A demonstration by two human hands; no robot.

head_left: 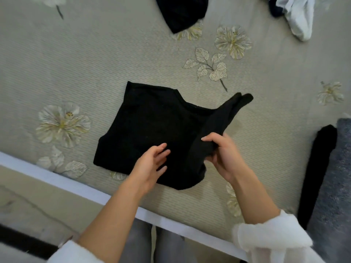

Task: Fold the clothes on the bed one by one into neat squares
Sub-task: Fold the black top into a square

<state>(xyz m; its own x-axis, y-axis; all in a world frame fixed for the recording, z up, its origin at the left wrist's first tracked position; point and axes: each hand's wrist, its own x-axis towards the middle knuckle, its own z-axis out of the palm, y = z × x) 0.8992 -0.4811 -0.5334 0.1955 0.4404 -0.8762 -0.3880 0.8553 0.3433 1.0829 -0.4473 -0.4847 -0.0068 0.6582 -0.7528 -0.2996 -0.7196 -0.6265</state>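
Observation:
A black top (pixel 148 126) lies partly folded on the flowered bed cover (pixel 76 73), near the bed's front edge. Its straps (pixel 235 105) stick out to the right, lifted off the cover. My right hand (pixel 222 154) grips the bunched strap side of the top, thumb over the fabric. My left hand (pixel 152 164) hovers over the top's near edge with relaxed, spread fingers and holds nothing.
Another black garment (pixel 180 12) lies at the far edge. A white and dark heap of clothes (pixel 296 14) sits at the far right. A black piece (pixel 319 168) and a grey fuzzy cloth (pixel 338 186) lie at the right. The white bed edge (pixel 57 179) runs along the front.

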